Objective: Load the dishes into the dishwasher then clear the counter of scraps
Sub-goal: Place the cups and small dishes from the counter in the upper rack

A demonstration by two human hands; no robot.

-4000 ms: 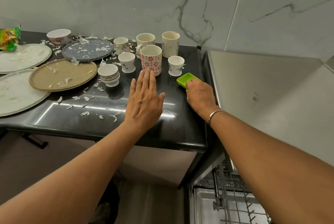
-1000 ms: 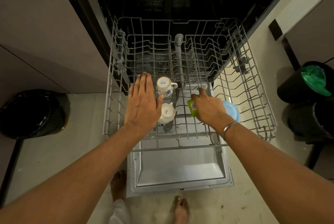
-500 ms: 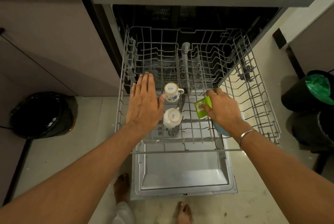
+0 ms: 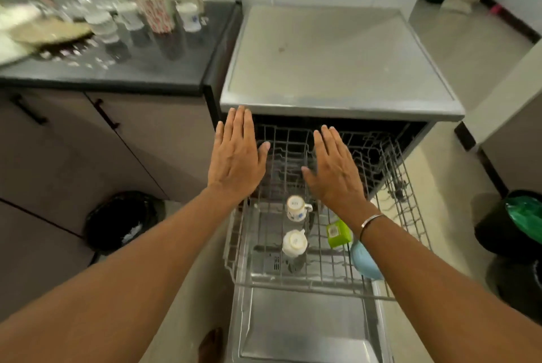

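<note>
Holding nothing, my fingers (image 4: 242, 126) lie straight and pressed together on left hand (image 4: 237, 159) and right hand (image 4: 335, 167), above the dishwasher rack (image 4: 396, 175). The green dish (image 4: 338, 234) stands near-right in it, beside two upturned cups (image 4: 294, 242). Far left, mugs (image 4: 155, 12) crowd the counter (image 4: 146, 77); a hasty reach could topple one.

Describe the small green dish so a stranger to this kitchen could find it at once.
Start at the pulled-out dishwasher rack. Right of its two upturned white cups, a small dish stands on edge beside a pale blue bowl. It alone is bright green and squarish.
</note>
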